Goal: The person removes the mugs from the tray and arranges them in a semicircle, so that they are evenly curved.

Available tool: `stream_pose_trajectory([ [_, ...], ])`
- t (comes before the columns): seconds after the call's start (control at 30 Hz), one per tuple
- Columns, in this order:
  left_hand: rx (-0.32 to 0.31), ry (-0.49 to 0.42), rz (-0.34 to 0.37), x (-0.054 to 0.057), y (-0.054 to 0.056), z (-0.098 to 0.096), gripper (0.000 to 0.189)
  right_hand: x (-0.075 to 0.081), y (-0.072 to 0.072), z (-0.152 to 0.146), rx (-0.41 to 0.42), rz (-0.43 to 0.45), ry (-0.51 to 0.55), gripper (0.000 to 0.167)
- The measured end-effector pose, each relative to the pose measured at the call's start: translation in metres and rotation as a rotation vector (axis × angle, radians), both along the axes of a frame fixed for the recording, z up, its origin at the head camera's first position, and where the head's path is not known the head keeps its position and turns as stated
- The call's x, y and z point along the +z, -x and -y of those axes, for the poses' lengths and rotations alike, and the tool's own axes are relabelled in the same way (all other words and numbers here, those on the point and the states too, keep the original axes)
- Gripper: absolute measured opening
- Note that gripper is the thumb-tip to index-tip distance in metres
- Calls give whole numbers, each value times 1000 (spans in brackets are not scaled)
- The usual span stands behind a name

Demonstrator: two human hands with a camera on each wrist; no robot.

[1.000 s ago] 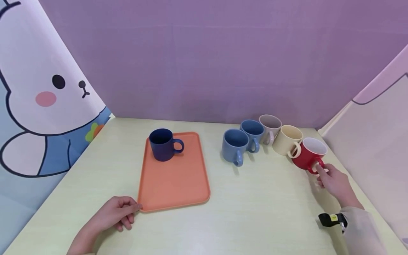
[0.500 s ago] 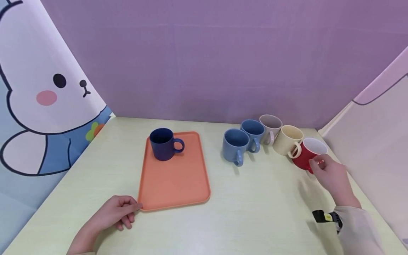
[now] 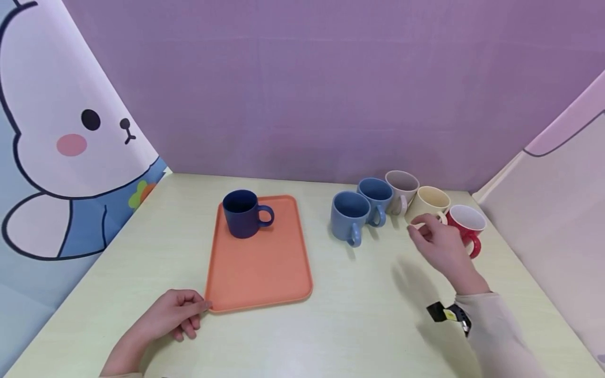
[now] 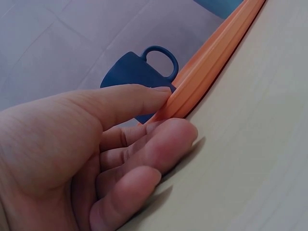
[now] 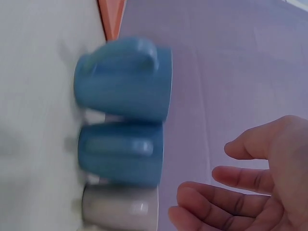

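At the near left corner of an orange tray [image 3: 260, 281], my left hand [image 3: 172, 315] pinches the rim, thumb on top and fingers against the outer side. A navy mug [image 3: 242, 218] stands upright at the tray's far left, handle to the right. My right hand [image 3: 441, 249] hovers above the table with loosely bent fingers and holds nothing. Just behind it are a cream mug [image 3: 430, 202] and a red mug [image 3: 465, 218] with a white inside, both partly covered by the hand. In the right wrist view, the right hand's fingers [image 5: 240, 202] are apart from the mugs.
Left of the cream mug stand a light blue mug [image 3: 347, 220], a darker blue mug [image 3: 373, 197] and a greyish mug [image 3: 400, 184], close together. Purple cloth [image 3: 302, 105] rises behind the pale table [image 3: 354, 315]. Printed panels stand at both sides.
My right hand has let go of the red mug's handle, lifted and moved left, in front of the cream mug. The red mug remains in place. My left hand stays at the tray corner.
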State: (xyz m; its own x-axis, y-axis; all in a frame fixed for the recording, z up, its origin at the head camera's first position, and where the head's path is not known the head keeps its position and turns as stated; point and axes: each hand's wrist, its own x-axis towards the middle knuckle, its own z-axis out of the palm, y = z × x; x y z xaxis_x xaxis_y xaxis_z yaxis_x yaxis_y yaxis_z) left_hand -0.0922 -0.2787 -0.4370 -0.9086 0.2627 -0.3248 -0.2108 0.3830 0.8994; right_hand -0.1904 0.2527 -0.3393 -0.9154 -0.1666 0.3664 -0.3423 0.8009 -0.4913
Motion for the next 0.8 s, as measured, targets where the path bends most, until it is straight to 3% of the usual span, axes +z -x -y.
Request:
stream_pose_trajectory([
  [0.17,2,17,11,1,0,0,29,0,1,24,74,78,6,22],
  [0.7,-12,-5,7,-1,2,1,30,-22,8,107,386,-50,-26,11],
  [0.8,-17,-13,8,1,2,1,30,-29,10,122,429,-34,-39,12],
])
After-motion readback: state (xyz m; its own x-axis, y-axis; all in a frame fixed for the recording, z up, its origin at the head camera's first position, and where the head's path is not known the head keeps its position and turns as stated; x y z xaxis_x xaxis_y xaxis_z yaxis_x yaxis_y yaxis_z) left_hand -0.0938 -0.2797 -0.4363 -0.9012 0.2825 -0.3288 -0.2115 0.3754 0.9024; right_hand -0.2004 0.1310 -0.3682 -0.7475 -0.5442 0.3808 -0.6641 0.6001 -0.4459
